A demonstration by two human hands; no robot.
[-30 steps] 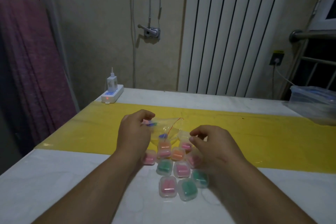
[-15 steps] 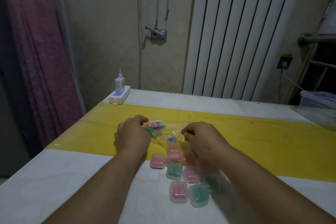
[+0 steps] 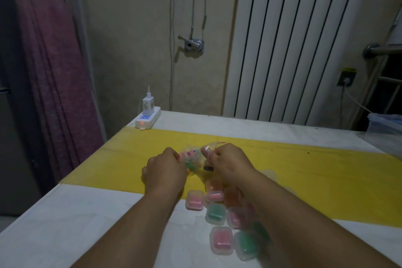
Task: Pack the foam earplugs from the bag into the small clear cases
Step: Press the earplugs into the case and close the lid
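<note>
Left grip (image 3: 164, 169), right grip (image 3: 229, 162) holding bag (image 3: 194, 158), crosswise

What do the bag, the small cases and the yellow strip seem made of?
The bag looks like thin glossy plastic film: it crumples and coloured earplugs show through. The small cases seem hard clear plastic: rounded rims, contents visible. The yellow strip is a smooth flat sheet, perhaps plastic or paper.

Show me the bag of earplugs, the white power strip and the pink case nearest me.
Clear plastic bag of coloured foam earplugs (image 3: 192, 158): head view, on its bulging middle.
White power strip (image 3: 148, 119): head view, on its top face.
Small clear case of pink earplugs (image 3: 221, 240): head view, on its lid's centre.
</note>
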